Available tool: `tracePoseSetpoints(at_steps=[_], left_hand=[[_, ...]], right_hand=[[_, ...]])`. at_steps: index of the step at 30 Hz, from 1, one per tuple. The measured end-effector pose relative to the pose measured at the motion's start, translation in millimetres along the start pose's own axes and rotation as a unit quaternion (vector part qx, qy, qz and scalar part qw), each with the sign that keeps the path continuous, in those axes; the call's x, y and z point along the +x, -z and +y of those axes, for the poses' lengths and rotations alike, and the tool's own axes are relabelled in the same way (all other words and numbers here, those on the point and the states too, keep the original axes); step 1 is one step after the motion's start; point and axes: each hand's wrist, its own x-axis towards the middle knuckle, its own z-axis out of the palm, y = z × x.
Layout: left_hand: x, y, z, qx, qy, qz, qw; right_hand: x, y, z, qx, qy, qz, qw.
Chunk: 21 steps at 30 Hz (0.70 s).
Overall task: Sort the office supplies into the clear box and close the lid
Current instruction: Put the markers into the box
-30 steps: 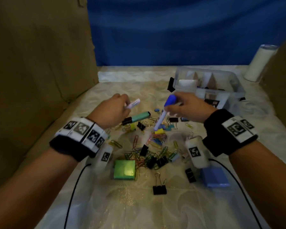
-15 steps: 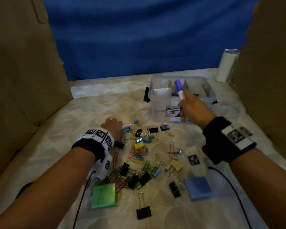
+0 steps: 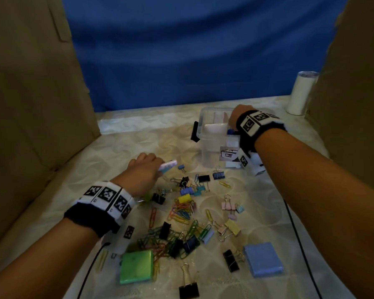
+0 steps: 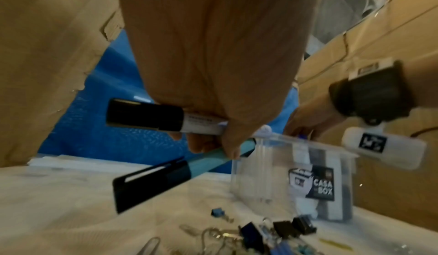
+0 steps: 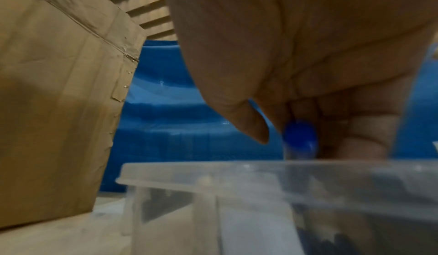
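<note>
- The pen-sorting step is in hand: the right hand [image 3: 232,117] is reaching over the box [image 3: 205,137], and its fingers [image 5: 365,137] are curling round the blue cap of a marker [image 5: 299,137] standing just above the box rim.
- Whether that marker is already resting inside a compartment cannot be told; the wrist is hiding it in the head view.
- The left hand [image 3: 144,169] is hovering just in front-left of the box, gripping 2 pens at once: a white marker [image 4: 166,121] with a black cap and a teal highlighter [image 4: 180,169] with a black cap.
- The box is sitting open at the back of the tabletop [image 3: 268,281]; no lid can be picked out.
- Binder clips [image 3: 204,178], paper clips [image 3: 181,212], a green pad [image 3: 136,266] and a blue pad [image 3: 262,258] are lying loose in front of the box.
- Judged next: letting the blue-capped marker go into its compartment, then carrying the left hand's 2 pens to the same slot without knocking the box.
</note>
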Motion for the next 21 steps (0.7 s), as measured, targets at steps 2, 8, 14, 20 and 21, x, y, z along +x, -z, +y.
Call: tracePoseSetpoints(at_steps=[2, 8, 14, 20, 21], left_hand=[[-16, 9, 1, -0.022, -0.027, 0.028, 0.999], [-49, 26, 4, 0.047, -0.115, 0.105, 0.987], [-38, 51, 46, 0.122, -0.204, 0.177, 0.955], [24, 80, 102, 0.208, -0.284, 0.219, 0.91], [37, 84, 112, 0.214, -0.296, 0.216, 0.906]], right_hand=[[-37, 11, -7, 0.027, 0.026, 0.012, 0.999], [-60, 3, 51, 0.172, -0.002, 0.148, 0.974], [-67, -19, 93, 0.196, -0.008, 0.146, 0.97], [-65, -45, 96, 0.291, -0.005, 0.106, 0.951], [-64, -48, 96, 0.299, -0.001, 0.107, 0.948]])
